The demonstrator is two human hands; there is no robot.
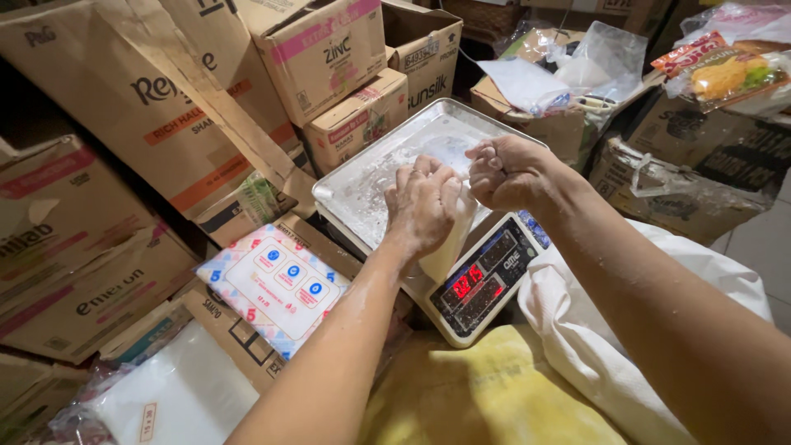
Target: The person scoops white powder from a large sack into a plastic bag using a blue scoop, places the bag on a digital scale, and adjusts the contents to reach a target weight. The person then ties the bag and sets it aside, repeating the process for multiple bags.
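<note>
A digital scale with a red display and a powder-dusted metal pan sits among stacked boxes. Over the pan's near edge my left hand grips the top of a small clear bag of white powder. My right hand is closed in a fist right beside it, pinching the same bag's neck; how it is held there is hidden by the fingers. Both hands and forearms are dusted with white powder.
Cardboard cartons pile up to the left and behind the scale. A flat colourful packet lies left of the scale. A large white sack and a yellow sack lie below. Plastic-wrapped goods sit at the upper right.
</note>
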